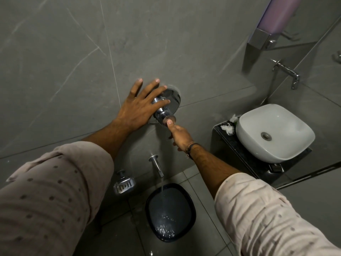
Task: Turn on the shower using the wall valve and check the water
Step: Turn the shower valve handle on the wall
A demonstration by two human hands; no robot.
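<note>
A chrome wall valve (172, 97) with a round plate and a protruding lever handle (163, 112) sits on the grey tiled wall. My left hand (140, 106) lies flat against the wall, fingers spread, with two fingers resting across the valve body. My right hand (178, 134) holds the end of the lever handle, thumb on top. Below the valve, a chrome spout (156, 165) pours a stream of water (162, 187) into a dark bucket (170, 211) on the floor. No shower head is in view.
A chrome soap dish (124, 184) is fixed to the wall left of the spout. At the right, a white basin (275, 133) rests on a dark counter (227, 143) with crumpled tissue, under a wall tap (287, 71) and a mirror.
</note>
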